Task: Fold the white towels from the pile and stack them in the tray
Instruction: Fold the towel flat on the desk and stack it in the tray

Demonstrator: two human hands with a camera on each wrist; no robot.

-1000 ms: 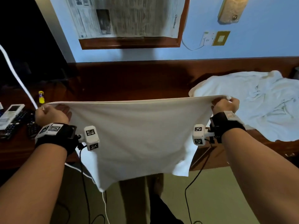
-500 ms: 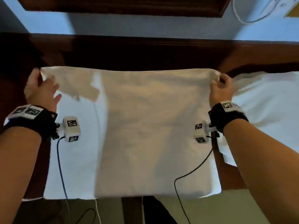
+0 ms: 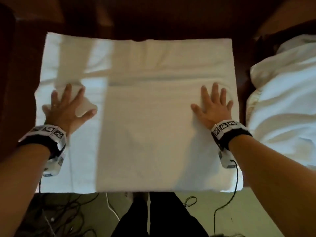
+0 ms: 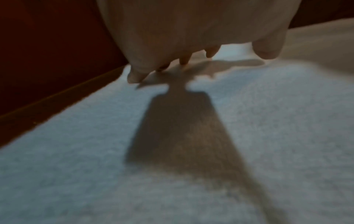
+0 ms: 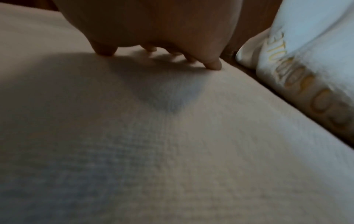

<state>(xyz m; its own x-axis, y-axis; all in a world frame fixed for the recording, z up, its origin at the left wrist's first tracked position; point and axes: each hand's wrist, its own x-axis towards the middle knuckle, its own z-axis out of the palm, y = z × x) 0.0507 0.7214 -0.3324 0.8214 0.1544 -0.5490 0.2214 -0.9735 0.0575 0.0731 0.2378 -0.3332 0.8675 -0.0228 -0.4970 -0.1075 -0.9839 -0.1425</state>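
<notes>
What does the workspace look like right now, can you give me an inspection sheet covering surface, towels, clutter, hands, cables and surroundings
Surface: dark wooden table, mostly covered by cloth.
Job's things: white towel spread flat, near edge overhanging the table; pile of white towels at right, apart from it, gold lettering along one edge. Tray: not seen.
Clutter: nothing seen.
Hands: left hand and right hand both flat, fingers spread, pressing the towel.
Cables: black cable hanging from the right wrist camera; tangled wires on the floor at left.
Surroundings: pale floor below; the person's dark trousers at the table edge.
</notes>
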